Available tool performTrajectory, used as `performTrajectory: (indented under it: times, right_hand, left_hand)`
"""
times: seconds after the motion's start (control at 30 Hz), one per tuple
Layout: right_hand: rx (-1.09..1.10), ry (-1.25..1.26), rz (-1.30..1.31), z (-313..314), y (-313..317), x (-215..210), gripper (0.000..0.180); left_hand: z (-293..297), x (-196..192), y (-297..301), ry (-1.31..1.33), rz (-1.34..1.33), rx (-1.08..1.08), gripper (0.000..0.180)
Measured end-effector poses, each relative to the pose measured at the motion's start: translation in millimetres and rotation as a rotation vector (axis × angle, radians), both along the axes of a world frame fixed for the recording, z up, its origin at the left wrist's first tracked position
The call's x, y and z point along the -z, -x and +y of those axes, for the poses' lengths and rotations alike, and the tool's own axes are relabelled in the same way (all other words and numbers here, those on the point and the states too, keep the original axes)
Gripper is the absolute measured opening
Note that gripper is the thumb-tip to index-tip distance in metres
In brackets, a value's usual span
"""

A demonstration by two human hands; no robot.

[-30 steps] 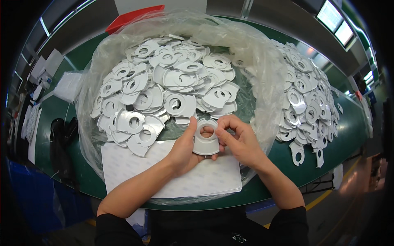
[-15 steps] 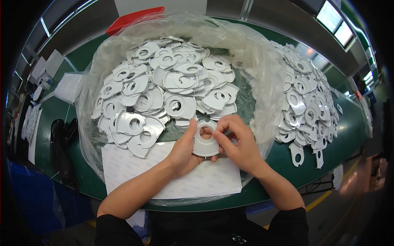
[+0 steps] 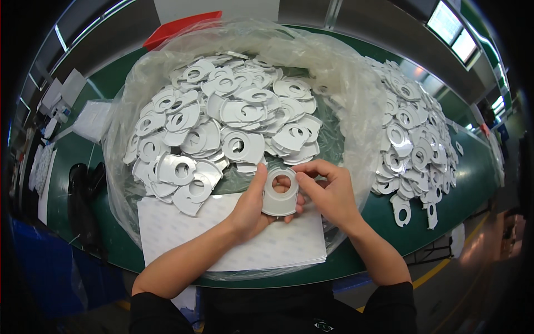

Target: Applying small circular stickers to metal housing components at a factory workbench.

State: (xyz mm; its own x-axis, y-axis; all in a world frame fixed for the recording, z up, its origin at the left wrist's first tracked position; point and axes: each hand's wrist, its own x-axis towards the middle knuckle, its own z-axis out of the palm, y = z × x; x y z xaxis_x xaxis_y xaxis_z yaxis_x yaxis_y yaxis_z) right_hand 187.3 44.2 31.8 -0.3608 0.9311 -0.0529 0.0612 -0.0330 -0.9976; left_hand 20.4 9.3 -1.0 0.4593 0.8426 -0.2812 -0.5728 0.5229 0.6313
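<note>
A flat white plastic part [image 3: 279, 206] with a round hole and a raised ring is held over the sheets of paper in front of me. My left hand [image 3: 250, 211] is closed around its left side, thumb along the edge and fingers underneath, some showing through the hole. At the upper right edge of the part, my right hand [image 3: 334, 197] pinches with thumb and forefinger. Just beyond both hands lies a heap of similar white parts [image 3: 253, 147] inside a clear plastic bag [image 3: 356, 111].
White paper sheets [image 3: 222, 245] lie under my forearms on the green table [image 3: 473, 167]. To the right is a second pile of white parts [image 3: 399, 136]. A red tray [image 3: 186, 26] is behind the bag, and a black object [image 3: 82, 203] rests at left.
My right thumb and forefinger have moved slightly up and right along the part's edge, away from its hole. The part has shifted a little, still in my left hand.
</note>
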Motion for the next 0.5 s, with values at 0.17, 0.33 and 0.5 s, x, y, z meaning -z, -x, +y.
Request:
performTrajectory:
  times: [0.17,0.33,0.5]
  right_hand:
    - [0.028,-0.034,-0.032,1,1,1,0.018]
    - [0.069,-0.043,-0.143,-4,6,-8,0.019]
    - [0.133,-0.317,-0.418,-10,8,-4,0.029]
  left_hand:
    - [-3,5,-1,-0.114,0.126,0.065,0.075]
    - [-4,4,-2,-0.197,0.188,0.119,0.079]
    - [-4,0,-4,-0.258,0.221,0.153,0.081]
